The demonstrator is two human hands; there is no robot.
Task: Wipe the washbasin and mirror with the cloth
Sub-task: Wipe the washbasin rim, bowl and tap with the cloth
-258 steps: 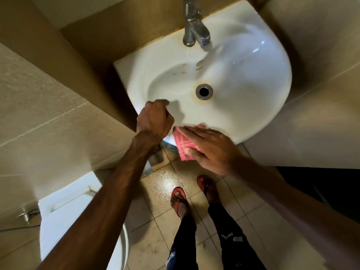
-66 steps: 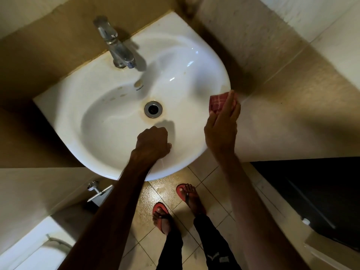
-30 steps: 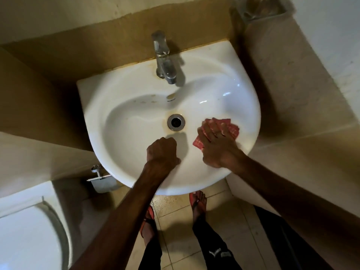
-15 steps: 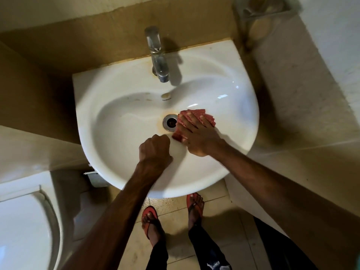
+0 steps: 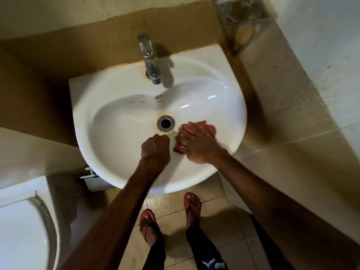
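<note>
A white washbasin [image 5: 124,145] hangs on the tan wall below me, with a round metal drain [image 5: 165,123] at its middle and brownish stains around it. My right hand [image 5: 196,145] presses a folded pink cloth [image 5: 202,125] flat against the bowl, just right of the drain, fingers straight. My left hand [image 5: 155,149] is a closed fist resting on the near slope of the bowl, holding nothing I can see. No mirror is in view.
A chrome tap [image 5: 150,59] stands at the basin's back. A metal soap rack [image 5: 241,14] is fixed to the wall at the upper right. A white toilet [image 5: 21,230] sits at the lower left. My feet in red sandals [image 5: 148,223] stand on wet floor tiles.
My right hand slid the cloth from beside the drain back down to the right over the bowl. My left fist stayed on the near slope.
</note>
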